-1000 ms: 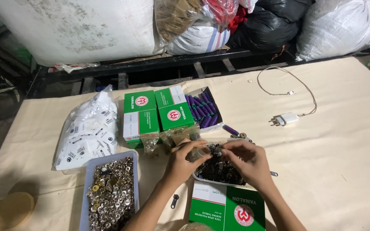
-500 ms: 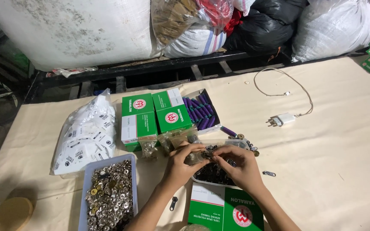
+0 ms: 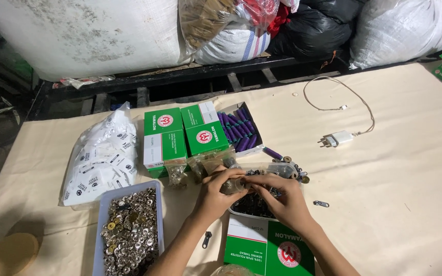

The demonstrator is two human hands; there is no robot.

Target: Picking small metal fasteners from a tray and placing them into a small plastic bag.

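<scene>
Metal glints between both hands, which meet over a clear tub [image 3: 254, 204] of dark fasteners on the cloth-covered counter [image 3: 400, 194]. The left hand [image 3: 220, 191] and right hand [image 3: 282, 199] pinch a small clear bag of parts [image 3: 234, 185] between their fingertips, fingers curled close together. Just below the tub lies a green and white box [image 3: 269, 248]. To the left sits a grey tray of silver buttons [image 3: 129, 232], with a bag of white labels [image 3: 101, 158] behind it. Further back stand green boxes [image 3: 182, 135] beside an open box of purple thread spools [image 3: 239, 130]. A white charger [image 3: 338, 138] lies well apart, to the right.

Shiny metal buttons [image 3: 129, 230] in plastic tray [image 3: 100, 225]; matt cloth table cover [image 3: 395, 184].
</scene>
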